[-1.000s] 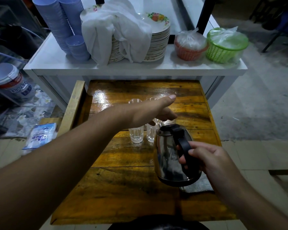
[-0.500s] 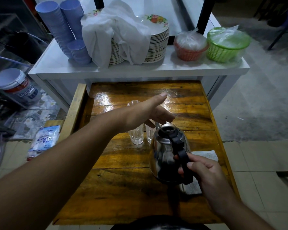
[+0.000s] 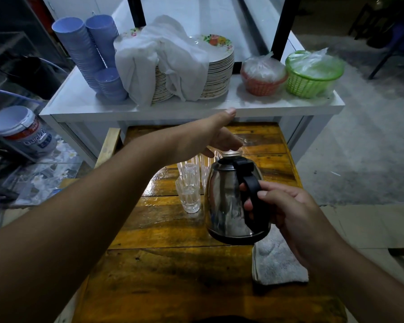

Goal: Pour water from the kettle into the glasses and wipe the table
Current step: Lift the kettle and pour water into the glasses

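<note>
Steel kettle [image 3: 229,201] lifted, right hand [image 3: 287,220] fingers wrapped around its handle, left hand [image 3: 210,138] fingers on the lid; glasses [image 3: 189,187] nearly empty, grey cloth [image 3: 278,262] unused.

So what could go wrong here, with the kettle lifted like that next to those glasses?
The glasses stand close together right beside the kettle, so its body could knock one over as it tips. The left hand sits over the kettle's lid, where steam might scald it if the water is hot. The wooden table already looks wet and glossy, so spilled water could spread before the grey cloth is used.
</note>
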A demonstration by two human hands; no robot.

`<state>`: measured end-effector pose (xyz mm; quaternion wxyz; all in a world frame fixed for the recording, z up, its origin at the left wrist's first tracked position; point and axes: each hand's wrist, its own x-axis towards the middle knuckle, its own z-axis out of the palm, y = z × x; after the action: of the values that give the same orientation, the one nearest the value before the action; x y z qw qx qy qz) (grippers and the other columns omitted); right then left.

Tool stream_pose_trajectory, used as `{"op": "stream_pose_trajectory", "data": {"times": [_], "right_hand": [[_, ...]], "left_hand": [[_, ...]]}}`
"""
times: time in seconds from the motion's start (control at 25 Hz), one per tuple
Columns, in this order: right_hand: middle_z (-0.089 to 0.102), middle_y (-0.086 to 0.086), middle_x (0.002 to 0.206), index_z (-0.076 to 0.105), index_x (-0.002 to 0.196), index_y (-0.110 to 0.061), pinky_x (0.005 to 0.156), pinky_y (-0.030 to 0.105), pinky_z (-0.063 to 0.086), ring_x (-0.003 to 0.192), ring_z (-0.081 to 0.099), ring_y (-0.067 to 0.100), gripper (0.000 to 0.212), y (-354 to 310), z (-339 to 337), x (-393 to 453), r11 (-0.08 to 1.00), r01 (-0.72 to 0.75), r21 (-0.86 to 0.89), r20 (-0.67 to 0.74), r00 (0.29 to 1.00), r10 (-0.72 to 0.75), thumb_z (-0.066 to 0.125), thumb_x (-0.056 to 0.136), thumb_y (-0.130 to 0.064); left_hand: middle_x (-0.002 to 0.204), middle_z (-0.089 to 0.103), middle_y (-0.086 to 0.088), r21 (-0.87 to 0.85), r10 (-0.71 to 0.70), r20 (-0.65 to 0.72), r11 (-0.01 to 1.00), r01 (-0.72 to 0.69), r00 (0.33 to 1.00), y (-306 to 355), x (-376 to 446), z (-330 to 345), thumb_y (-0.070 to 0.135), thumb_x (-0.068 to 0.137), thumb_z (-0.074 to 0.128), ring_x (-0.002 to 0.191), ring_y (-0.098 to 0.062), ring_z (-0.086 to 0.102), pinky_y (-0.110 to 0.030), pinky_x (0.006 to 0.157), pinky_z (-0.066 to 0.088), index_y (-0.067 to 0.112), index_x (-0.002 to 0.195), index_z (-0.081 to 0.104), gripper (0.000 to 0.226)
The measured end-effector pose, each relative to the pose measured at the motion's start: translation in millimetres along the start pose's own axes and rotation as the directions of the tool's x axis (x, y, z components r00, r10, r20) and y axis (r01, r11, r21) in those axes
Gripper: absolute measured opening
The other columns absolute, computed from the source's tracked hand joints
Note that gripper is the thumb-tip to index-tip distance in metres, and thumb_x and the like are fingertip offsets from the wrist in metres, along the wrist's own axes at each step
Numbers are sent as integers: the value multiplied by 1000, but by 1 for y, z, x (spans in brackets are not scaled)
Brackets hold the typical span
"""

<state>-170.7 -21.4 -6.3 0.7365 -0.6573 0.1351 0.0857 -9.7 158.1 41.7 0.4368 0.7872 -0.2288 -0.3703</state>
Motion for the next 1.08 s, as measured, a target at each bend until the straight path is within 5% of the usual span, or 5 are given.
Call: {"op": "stream_pose_trajectory", "data": {"times": [0.28,0.8,1.08], "right_hand": [[76,13,83,76,104,-8,62,30,54,72,68,20,29,-16,10,19,995,-79,-53,43,996,82,48,96,-11],[70,4,72,72,107,-1,70,32,48,65,61,15,32,-51,24,52,977,-190,-92,-11,982,190,49,93,-19],[67,3,70,70,112,-1,61,27,50,59,61,12,35,-68,32,68,959,-260,-112,-42,966,257,49,91,-20]], "left_hand": [[142,57,-3,116,-49,15,992,47,999,-15,13,-1,60,99,6,128,-9,51,-30,100,38,14,138,57,79],[149,50,-4,78,35,3,996,-35,999,-37,26,-19,59,100,10,137,-16,43,-38,105,38,15,143,50,74],[151,48,-7,57,35,-54,998,-32,998,-45,34,-25,66,89,18,136,-21,44,-43,108,37,13,145,46,83]]}}
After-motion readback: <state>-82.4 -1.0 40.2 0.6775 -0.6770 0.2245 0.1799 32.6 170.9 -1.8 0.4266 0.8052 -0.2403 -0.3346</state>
